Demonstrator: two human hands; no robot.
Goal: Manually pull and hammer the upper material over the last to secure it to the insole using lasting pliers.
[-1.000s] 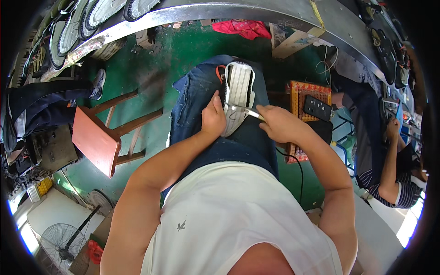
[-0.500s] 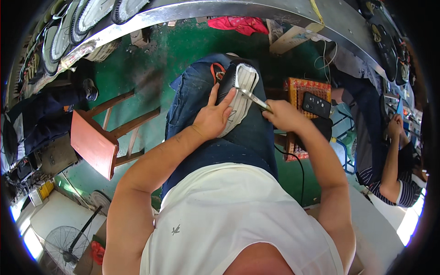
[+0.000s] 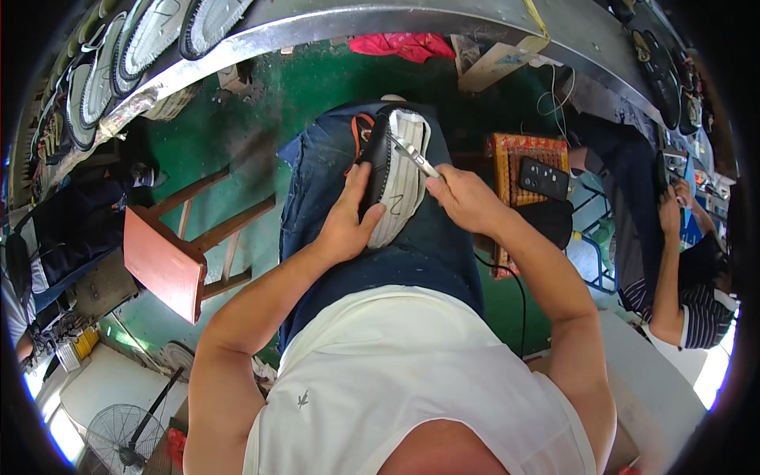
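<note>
A black shoe upper (image 3: 378, 162) rests on my thighs, its striped whitish underside (image 3: 401, 178) turned up, with a dark line drawn on it. My left hand (image 3: 347, 222) clasps the near left side, fingers along the black edge and thumb on the pale underside. In my right hand (image 3: 461, 196) is a slim silvery metal tool (image 3: 417, 160), gripped by its near end. Its narrow tip meets the seam between black edge and pale underside, near the far end. An orange strap (image 3: 358, 134) loops out at the shoe's far left.
A metal bench (image 3: 380, 20) curves across the far side, bearing several pale soles (image 3: 150, 36) at left. A wooden stool (image 3: 166, 261) lies tipped at left. At right, a beaded seat (image 3: 507, 166) carries a black phone-like object (image 3: 545, 179). Another person (image 3: 673, 293) sits beyond it.
My right hand and the tool have shifted left and slightly farther away, the tip moving along the seam. My left hand has slid nearer me, its fingers drawn back along the shoe.
</note>
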